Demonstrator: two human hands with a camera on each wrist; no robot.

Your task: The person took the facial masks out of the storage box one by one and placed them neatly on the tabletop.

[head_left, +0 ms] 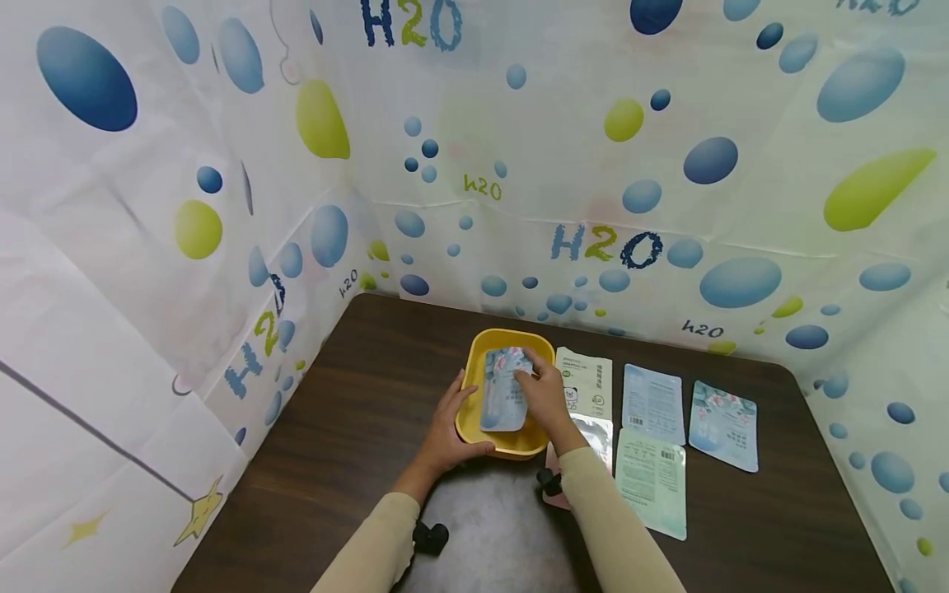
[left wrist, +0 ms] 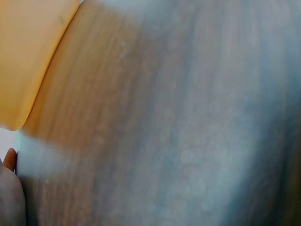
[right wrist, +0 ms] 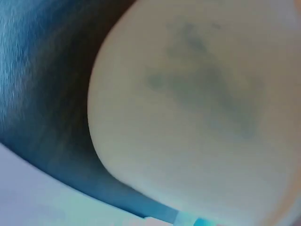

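A yellow plastic tray [head_left: 474, 371] sits on the dark table, and my left hand [head_left: 447, 432] grips its left side, fingers at the rim and thumb along the front. Inside the tray is a blue sheet mask packet [head_left: 498, 399] with pink flowers near its top. My right hand [head_left: 544, 395] reaches over the tray's right rim and pinches the packet's upper right part. The left wrist view catches the tray's wall [left wrist: 33, 52] and a sliver of the left hand [left wrist: 10, 188]. A blurred pale surface fills much of the right wrist view; the fingers are hidden there.
Right of the tray lie a cream packet [head_left: 593, 383], a silver-and-pink packet [head_left: 596, 432] partly under the right arm, a pale blue packet [head_left: 652, 403], a green packet [head_left: 651, 482] and a flowered blue packet [head_left: 722, 424]. A patterned curtain [head_left: 519, 189] stands behind the table [head_left: 334, 412].
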